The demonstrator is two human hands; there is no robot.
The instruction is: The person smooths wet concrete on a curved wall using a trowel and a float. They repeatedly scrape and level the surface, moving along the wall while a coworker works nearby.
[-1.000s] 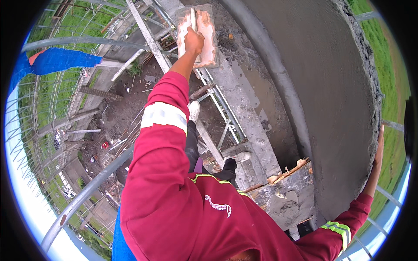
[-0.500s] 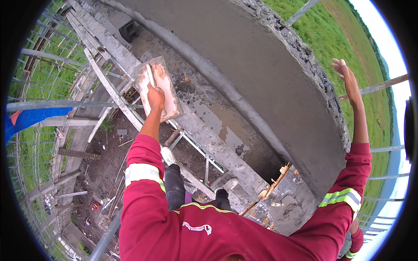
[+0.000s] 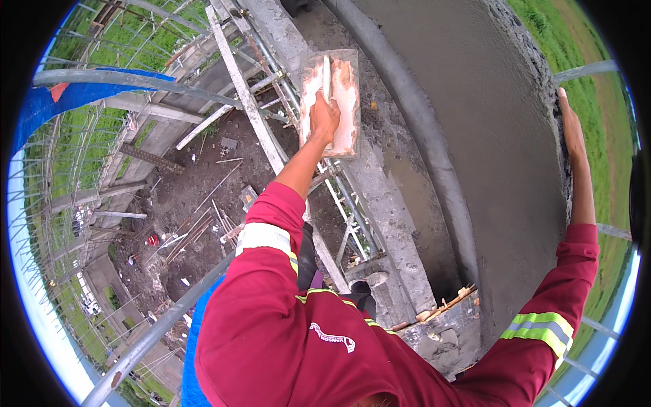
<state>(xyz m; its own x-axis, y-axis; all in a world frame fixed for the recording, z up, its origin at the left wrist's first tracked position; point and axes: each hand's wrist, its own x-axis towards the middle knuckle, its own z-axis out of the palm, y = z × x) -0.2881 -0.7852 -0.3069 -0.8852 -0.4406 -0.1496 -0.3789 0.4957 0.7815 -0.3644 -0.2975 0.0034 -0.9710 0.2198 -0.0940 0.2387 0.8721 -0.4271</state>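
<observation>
My left hand (image 3: 324, 121) is closed round the pale handle of a rectangular plastering float (image 3: 347, 95). Its pinkish-white back, stained brown at the edges, faces up, and it is over the concrete ledge. My right hand (image 3: 573, 129) is stretched out flat at the rough top edge of the grey plastered wall (image 3: 475, 129), fingers extended and holding nothing. Whether the palm presses on the edge is hidden. A rounded grey band (image 3: 434, 136) runs along the foot of the wall.
Under me lies a narrow concrete ledge (image 3: 386, 197) beside a wet trough (image 3: 407, 183). To the left, timber planks (image 3: 237, 88) and a metal scaffold pipe (image 3: 156, 325) stand above a deep drop to muddy ground (image 3: 196, 176). A blue sheet (image 3: 74, 98) hangs at far left.
The view has swung, so the float appears farther right. My right hand has come down from the air to the top edge of the wall. My left hand keeps its hold.
</observation>
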